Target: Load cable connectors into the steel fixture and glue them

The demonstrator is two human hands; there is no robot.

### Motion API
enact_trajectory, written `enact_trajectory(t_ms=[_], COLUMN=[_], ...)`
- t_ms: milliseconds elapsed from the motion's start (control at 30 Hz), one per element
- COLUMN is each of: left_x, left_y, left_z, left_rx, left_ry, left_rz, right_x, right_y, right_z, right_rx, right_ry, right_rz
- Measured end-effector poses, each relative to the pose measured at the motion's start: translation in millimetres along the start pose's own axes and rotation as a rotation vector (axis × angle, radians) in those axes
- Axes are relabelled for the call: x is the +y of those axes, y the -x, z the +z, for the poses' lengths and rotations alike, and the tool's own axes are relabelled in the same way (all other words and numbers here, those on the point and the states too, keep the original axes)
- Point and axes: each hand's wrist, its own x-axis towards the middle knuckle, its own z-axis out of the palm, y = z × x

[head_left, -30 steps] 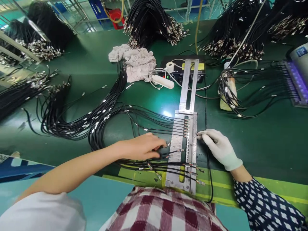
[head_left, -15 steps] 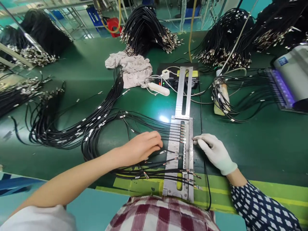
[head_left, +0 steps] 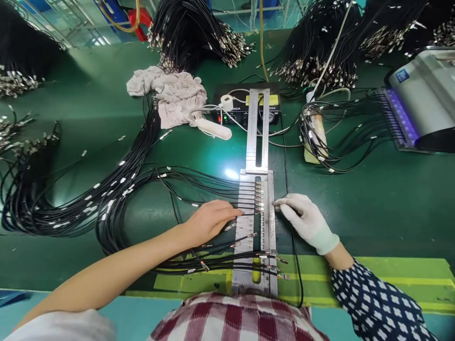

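Note:
My bare left hand (head_left: 213, 219) is closed, thumb and fingertips pinching a black cable (head_left: 250, 213) at the left side of the slotted metal fixture (head_left: 245, 189). That cable's end lies across the slot, below a row of cable ends (head_left: 259, 194) set side by side in the fixture. My right hand (head_left: 308, 219), in a white glove, has its fingertips pressed together against the fixture's right edge; what they hold, if anything, is hidden. Several loose cables with metal ends (head_left: 245, 258) cross the fixture's lower part.
A long cable bundle (head_left: 117, 189) curves over the green table on the left. Behind the fixture are a black control box (head_left: 234, 116), a crumpled cloth (head_left: 181, 94) and a white handpiece (head_left: 215, 129). A purple-lit machine (head_left: 423, 104) stands at right, with cable piles (head_left: 199, 33) at the back.
My left hand has moved right to the fixture, bringing a cable end across the slot below the seated row. My right hand stays at the fixture's right edge. The camera view has shifted.

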Motion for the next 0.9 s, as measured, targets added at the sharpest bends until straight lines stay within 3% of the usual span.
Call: enact_trajectory(t_ms=[267, 600, 733, 900], left_x=[-12.5, -8.3, 0.4, 5.5], left_y=[-4.3, -3.7, 11.0, 15.1], left_z=[-7.9, -1.4, 6.4, 3.5], left_rx=[-0.12, -0.138, -0.036, -0.157], left_ry=[0.047, -0.119, -0.342, -0.297], left_rz=[0.031, 0.103, 0.061, -0.015], right_x=[-0.3, 0.2, 2.3, 4.9], right_y=[-1.2, -1.8, -1.9, -1.0], right_z=[0.0, -0.3, -0.1, 1.2], right_rx=[-0.002, -0.008, -0.02, 0.0], right_ry=[-0.011, -0.009, -0.022, 0.011], right_rz=[-0.018, -0.002, -0.001, -0.007])
